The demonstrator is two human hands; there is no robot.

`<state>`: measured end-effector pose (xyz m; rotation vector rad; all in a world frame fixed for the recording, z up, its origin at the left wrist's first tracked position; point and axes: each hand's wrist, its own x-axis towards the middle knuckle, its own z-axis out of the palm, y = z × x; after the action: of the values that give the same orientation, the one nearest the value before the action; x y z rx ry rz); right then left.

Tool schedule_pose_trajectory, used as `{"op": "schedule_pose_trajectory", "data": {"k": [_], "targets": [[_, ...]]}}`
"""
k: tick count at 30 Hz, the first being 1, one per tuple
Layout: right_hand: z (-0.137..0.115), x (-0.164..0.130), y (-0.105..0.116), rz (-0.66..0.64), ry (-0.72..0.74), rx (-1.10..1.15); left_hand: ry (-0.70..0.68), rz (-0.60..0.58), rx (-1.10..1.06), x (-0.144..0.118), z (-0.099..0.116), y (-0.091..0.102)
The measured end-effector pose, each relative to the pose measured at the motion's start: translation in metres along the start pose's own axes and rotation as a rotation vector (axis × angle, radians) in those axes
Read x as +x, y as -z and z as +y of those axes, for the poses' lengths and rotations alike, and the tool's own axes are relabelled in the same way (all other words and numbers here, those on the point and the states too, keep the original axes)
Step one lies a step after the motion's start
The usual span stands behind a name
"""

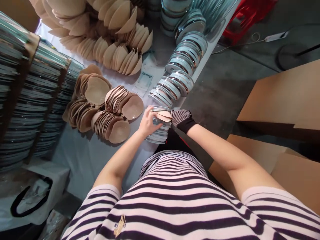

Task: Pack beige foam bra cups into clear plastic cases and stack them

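Observation:
Between my two hands is a beige moulded cup pad (pixel 164 116), shaped like a bra cup. My bare left hand (pixel 147 123) curves its fingers and thumb round the pad's left side. On the opposite edge, my right hand (pixel 180 118), in a dark mesh glove, grips the pad; its fingertips are partly hidden. Right beneath the pad stands a stack of clear round pieces with shiny rims (pixel 157 134). Left of my hands lie nested rows of similar beige pads (pixel 120 131) on the white table (pixel 87 160).
More shiny-rimmed round stacks (pixel 172 85) run along the table's right edge. Further beige pads (pixel 117 56) fill the back. Tall stacks of glassy pieces (pixel 42 100) stand at left. Cardboard boxes (pixel 282 96) are at right, with a red plastic stool (pixel 240 23) beyond.

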<state>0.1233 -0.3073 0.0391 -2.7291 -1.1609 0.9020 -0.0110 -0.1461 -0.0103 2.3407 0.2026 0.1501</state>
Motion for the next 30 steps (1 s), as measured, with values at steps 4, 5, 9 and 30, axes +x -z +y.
{"op": "schedule_pose_trajectory", "data": {"k": [4,5,9,30], "targets": [[0.009,-0.020,-0.003,0.116,0.048,-0.042,0.175,-0.072,0.003,0.001,0.000,0.000],[0.011,-0.022,-0.007,0.135,0.064,-0.029,0.173,-0.117,-0.010,0.002,-0.001,0.001],[0.018,-0.014,-0.027,0.085,0.080,0.011,0.153,-0.204,-0.028,0.007,-0.003,0.005],[0.003,0.005,-0.012,-0.191,-0.059,0.105,0.043,-0.202,0.102,0.002,0.008,0.004]]}}
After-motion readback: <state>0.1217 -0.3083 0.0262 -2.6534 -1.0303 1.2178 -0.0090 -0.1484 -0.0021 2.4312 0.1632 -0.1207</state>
